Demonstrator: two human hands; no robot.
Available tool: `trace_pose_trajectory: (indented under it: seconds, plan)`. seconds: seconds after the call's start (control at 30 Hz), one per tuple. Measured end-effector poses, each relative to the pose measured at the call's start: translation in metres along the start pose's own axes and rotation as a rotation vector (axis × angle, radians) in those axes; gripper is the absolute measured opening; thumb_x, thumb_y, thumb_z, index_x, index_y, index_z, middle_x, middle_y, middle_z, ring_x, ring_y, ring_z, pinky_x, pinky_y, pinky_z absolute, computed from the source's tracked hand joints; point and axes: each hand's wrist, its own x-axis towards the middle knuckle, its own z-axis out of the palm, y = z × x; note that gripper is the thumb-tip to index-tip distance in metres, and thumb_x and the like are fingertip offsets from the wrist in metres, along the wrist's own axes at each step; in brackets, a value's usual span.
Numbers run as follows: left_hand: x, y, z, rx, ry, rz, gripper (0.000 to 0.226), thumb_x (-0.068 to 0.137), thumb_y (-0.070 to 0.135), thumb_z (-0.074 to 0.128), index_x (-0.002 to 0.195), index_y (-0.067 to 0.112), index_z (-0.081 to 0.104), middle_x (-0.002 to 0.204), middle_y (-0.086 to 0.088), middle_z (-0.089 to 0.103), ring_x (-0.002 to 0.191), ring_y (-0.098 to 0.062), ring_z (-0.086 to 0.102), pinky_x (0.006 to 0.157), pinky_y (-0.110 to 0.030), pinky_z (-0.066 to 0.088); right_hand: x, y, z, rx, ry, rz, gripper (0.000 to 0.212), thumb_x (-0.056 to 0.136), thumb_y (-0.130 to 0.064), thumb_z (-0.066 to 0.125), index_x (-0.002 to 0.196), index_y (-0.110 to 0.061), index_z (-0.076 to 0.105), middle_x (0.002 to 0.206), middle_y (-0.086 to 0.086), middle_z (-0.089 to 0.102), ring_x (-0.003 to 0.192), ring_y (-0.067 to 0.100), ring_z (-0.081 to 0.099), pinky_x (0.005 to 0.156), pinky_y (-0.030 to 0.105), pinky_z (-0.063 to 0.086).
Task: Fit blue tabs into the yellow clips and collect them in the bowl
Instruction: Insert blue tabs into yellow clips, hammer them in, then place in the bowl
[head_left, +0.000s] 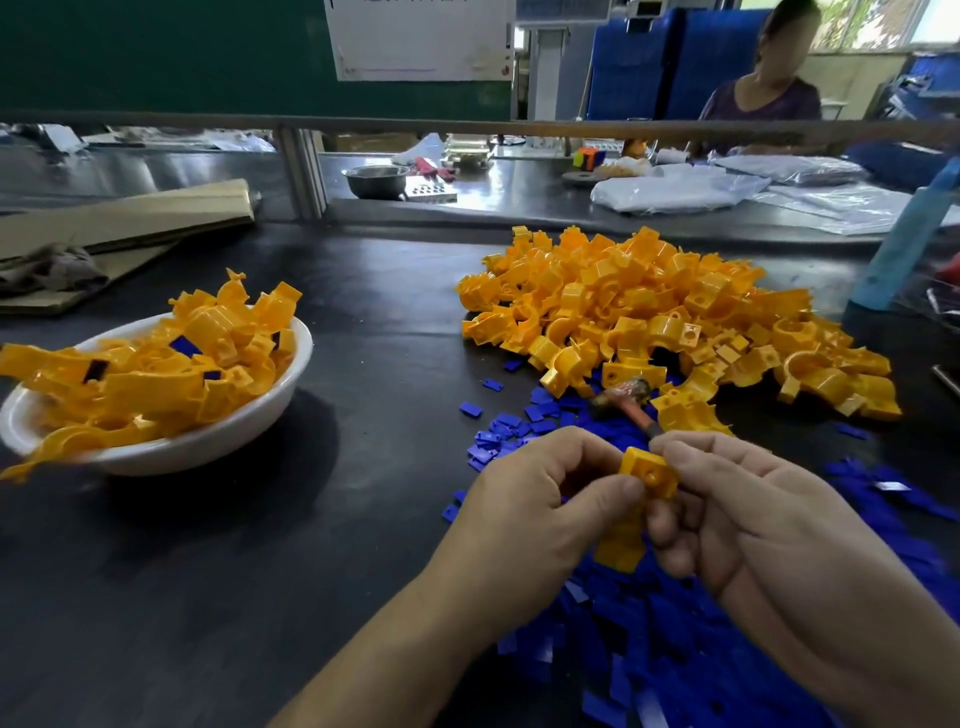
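At the left, a white bowl (208, 441) holds heaped fitted clips (156, 364). Near centre, the left hand (535, 509) and right hand (753, 514) pinch one yellow clip (649, 470) above loose blue tabs (675, 649) on the dark table (260, 597). Farther off lie a clip pile (649, 312) and a steel bowl (376, 179).

Right of the bowl (244, 431) a wide lane of bare table (374, 322) lies open, ending at the heap of yellow clips (649, 312) and, nearer, the blue tabs (665, 649). What looks like a small hammer (621, 397) lies between those. The left hand (524, 509) and right hand (753, 519), pinching one clip (649, 470), hang over the tabs. Behind the bowl, cardboard (130, 218) closes the far corner.
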Motion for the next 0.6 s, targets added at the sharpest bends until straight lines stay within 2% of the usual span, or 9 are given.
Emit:
trace_pose_trajectory:
  seconds: [0.13,0.2,0.3,0.37,0.43,0.5,0.6]
  plan:
    - [0.0,-0.001,0.001,0.041,-0.058,-0.033,0.013,0.09,0.049,0.06,0.098,0.039,0.063,0.093,0.009,0.071,0.084,-0.007,0.069,0.073,-0.031,0.059,-0.004,0.001,-0.004,-0.188,-0.043,-0.085,0.019,0.071,-0.031,0.061,0.085,-0.022,0.071,0.066,0.019,0.064,0.052,0.028,0.059,0.044,0.03,0.049]
    - [0.0,-0.001,0.001,-0.102,-0.15,-0.127,0.027,0.084,0.06,0.061,0.101,0.039,0.062,0.095,0.006,0.072,0.087,-0.012,0.071,0.074,-0.032,0.059,-0.007,0.001,-0.006,-0.251,-0.04,-0.192,0.02,0.068,-0.034,0.063,0.085,-0.026,0.071,0.069,0.016,0.066,0.058,0.03,0.063,0.049,0.032,0.052]
    - [0.003,0.0,0.004,-0.377,-0.213,-0.333,0.054,0.08,0.067,0.061,0.113,0.025,0.063,0.098,-0.002,0.074,0.091,-0.021,0.072,0.076,-0.039,0.06,-0.014,0.003,-0.007,-0.29,-0.028,-0.359,0.034,0.063,-0.047,0.071,0.09,-0.026,0.07,0.077,0.015,0.068,0.064,0.03,0.067,0.052,0.031,0.055]
    - [0.006,0.002,0.004,-0.486,-0.207,-0.417,0.059,0.086,0.063,0.055,0.117,0.013,0.063,0.097,-0.008,0.075,0.089,-0.022,0.072,0.073,-0.036,0.058,-0.018,0.005,-0.006,-0.386,-0.015,-0.459,0.037,0.062,-0.051,0.076,0.089,-0.027,0.07,0.086,0.006,0.069,0.071,0.028,0.069,0.055,0.03,0.057]
    - [0.005,0.003,0.003,-0.554,-0.236,-0.443,0.051,0.091,0.054,0.051,0.11,0.008,0.065,0.091,-0.009,0.075,0.082,-0.018,0.072,0.07,-0.03,0.057,-0.02,0.006,-0.002,-0.514,0.025,-0.561,0.014,0.069,-0.032,0.07,0.083,-0.029,0.069,0.094,-0.005,0.067,0.078,0.015,0.069,0.059,0.022,0.057]
    - [0.003,0.004,0.004,-0.596,-0.255,-0.433,0.039,0.094,0.043,0.051,0.102,0.008,0.067,0.084,-0.007,0.073,0.074,-0.016,0.069,0.067,-0.026,0.055,-0.021,0.009,0.0,-0.56,0.016,-0.611,0.014,0.068,-0.021,0.068,0.079,-0.029,0.068,0.097,-0.009,0.065,0.079,0.008,0.067,0.058,0.018,0.056]
    - [0.004,0.003,0.007,-0.656,-0.16,-0.43,0.033,0.097,0.028,0.055,0.111,0.0,0.065,0.084,-0.01,0.069,0.07,-0.017,0.064,0.062,-0.025,0.051,-0.021,0.014,0.0,-0.551,-0.025,-0.59,0.015,0.077,-0.018,0.073,0.079,-0.03,0.065,0.101,-0.011,0.062,0.076,0.015,0.066,0.055,0.028,0.058]
